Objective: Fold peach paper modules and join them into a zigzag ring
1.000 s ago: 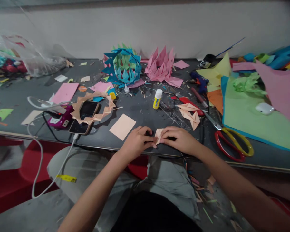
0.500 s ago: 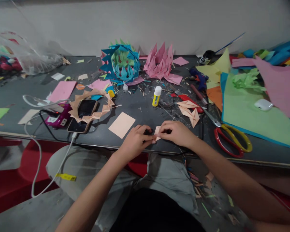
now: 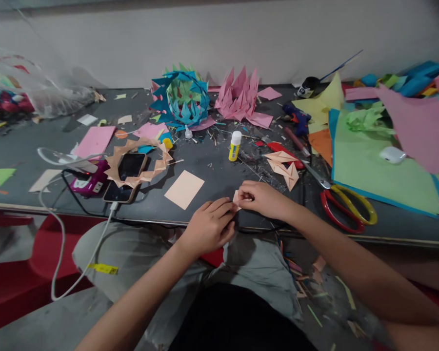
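A small folded piece of peach paper (image 3: 236, 197) lies near the front edge of the table, mostly covered by my fingers. My right hand (image 3: 260, 199) has thumb and fingers pinched together on its right side. From the left, my left hand (image 3: 211, 225) holds the paper's lower left edge with its fingertips, the thumb lower down. To the left is a flat peach paper rectangle (image 3: 185, 189). Folded peach paper pieces (image 3: 283, 168) rest to the right of my hands. A glue stick (image 3: 234, 146) with a white cap stands upright behind them.
Scissors (image 3: 346, 204) with red and yellow handles lie at the right, by stacked coloured sheets (image 3: 380, 180). A spiky peach paper ring (image 3: 157, 175) rests over a charging phone (image 3: 126, 187). Blue-green (image 3: 188, 117) and pink (image 3: 237, 97) folded-paper rings stand at the back.
My left hand has shifted down, its thumb moving away from the paper while its fingers stretch toward it. My right hand stays at the folded paper. The view has shifted slightly.
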{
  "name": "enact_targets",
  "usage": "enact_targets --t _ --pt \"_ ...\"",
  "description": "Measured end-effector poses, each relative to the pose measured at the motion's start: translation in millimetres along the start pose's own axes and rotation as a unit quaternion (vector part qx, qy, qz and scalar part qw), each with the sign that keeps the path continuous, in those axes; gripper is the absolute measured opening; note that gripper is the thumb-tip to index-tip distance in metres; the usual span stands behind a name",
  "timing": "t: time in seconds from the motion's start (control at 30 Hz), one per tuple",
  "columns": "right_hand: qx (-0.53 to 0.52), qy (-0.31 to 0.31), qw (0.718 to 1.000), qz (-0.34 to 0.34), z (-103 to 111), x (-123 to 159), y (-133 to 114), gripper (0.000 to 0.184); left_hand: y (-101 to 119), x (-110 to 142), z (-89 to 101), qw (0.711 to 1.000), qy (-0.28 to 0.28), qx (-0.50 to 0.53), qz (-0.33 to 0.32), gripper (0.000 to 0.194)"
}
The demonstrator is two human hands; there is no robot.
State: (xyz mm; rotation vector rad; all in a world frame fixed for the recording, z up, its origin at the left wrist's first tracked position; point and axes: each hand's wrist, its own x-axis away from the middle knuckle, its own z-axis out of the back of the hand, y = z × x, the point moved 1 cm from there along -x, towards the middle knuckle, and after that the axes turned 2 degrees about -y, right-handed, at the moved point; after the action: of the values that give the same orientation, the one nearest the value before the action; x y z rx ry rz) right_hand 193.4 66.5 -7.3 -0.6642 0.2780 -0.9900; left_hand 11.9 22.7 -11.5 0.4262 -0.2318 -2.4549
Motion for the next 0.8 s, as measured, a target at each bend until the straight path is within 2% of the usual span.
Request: enact_targets --t 0.1,0.23,0.47,0.57,0.67,0.73,0.8 --pt "0.039 0.007 0.999 0.024 -1 3 1 0.012 1 1 -2.7 1.000 0.013 -0.008 0.016 0.029" --pt "0.091 0.022 0.996 0.010 1 8 8 0.019 2 3 -5.8 0.999 0.020 -0.011 0.031 0.027" --pt "0.055 -0.005 0.998 0.014 9 10 23 0.011 2 2 -2.6 0.998 0.023 0.024 0.044 0.025" --pt "0.031 0.008 0.999 -0.004 8 9 24 0.013 -3 -8 3.0 0.995 -0.001 0.067 0.079 0.019" --pt "0.012 0.031 0.999 -0.032 7 10 23 0.029 -8 -23 5.0 0.987 -0.026 0.094 0.125 0.016" --pt "0.013 0.035 0.999 -0.033 6 11 21 0.034 -10 -34 3.8 0.984 -0.010 0.072 0.166 0.020" --pt "0.015 0.036 0.999 -0.025 6 12 19 0.031 -11 -42 1.5 0.981 -0.010 0.053 0.185 0.020"
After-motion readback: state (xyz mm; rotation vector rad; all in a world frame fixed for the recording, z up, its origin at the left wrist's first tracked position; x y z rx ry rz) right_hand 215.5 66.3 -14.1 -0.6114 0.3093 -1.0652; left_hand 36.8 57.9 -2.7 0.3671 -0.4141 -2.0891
